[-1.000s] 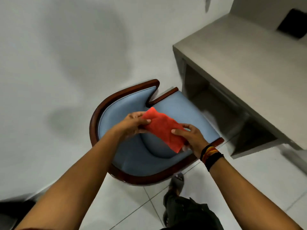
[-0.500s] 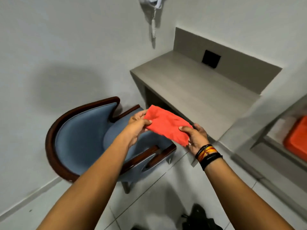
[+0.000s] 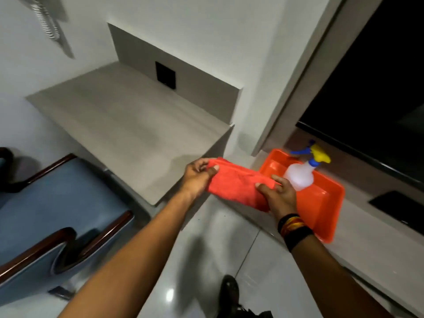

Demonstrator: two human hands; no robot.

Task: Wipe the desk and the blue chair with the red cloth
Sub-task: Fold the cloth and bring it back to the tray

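Both hands hold the folded red cloth [image 3: 236, 183] in the air, just off the desk's right front corner. My left hand [image 3: 198, 176] pinches its left end and my right hand [image 3: 278, 196] grips its right end. The grey desk [image 3: 128, 125] stretches to the upper left with a bare top. The blue chair [image 3: 46, 214] with dark wooden trim stands at the lower left, partly out of frame and well left of the cloth.
An orange tray [image 3: 325, 210] sits on a low ledge at the right and holds a white spray bottle [image 3: 300, 173] with a blue and yellow nozzle. A dark screen [image 3: 378, 88] fills the upper right. A black socket plate [image 3: 165, 75] is on the desk's back panel. Glossy tiled floor lies below.
The view has swung right from the chair past the desk. My hands carried the cloth from above the chair seat to the desk's right corner, near the orange tray.
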